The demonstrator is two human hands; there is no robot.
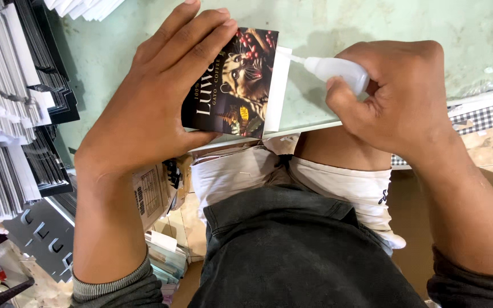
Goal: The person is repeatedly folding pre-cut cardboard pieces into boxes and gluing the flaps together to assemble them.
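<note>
Along the left edge of the pale green glass-topped bench [115,51] stand stacks of flat black and white printed cardboard sheets [7,108].

The left hand [149,108] lies flat on a flattened dark cardboard carton printed with an animal and red berries [235,85]. Its fingers spread over the left half of the carton and the thumb hooks under the lower edge, so this grip presses the carton down against the bench near the near edge. A plain white flap [276,91] runs along the right side of the carton, uncovered by the hand.

To the right, the right hand [400,97] is closed around a small translucent white plastic squeeze bottle [338,71]; the grip is tight, with fingers wrapped about the body. The bottle points left, and its thin nozzle tip touches the top of the white flap. The two hands stay apart, with the flap between them, near the middle of the near edge of the bench.
</note>
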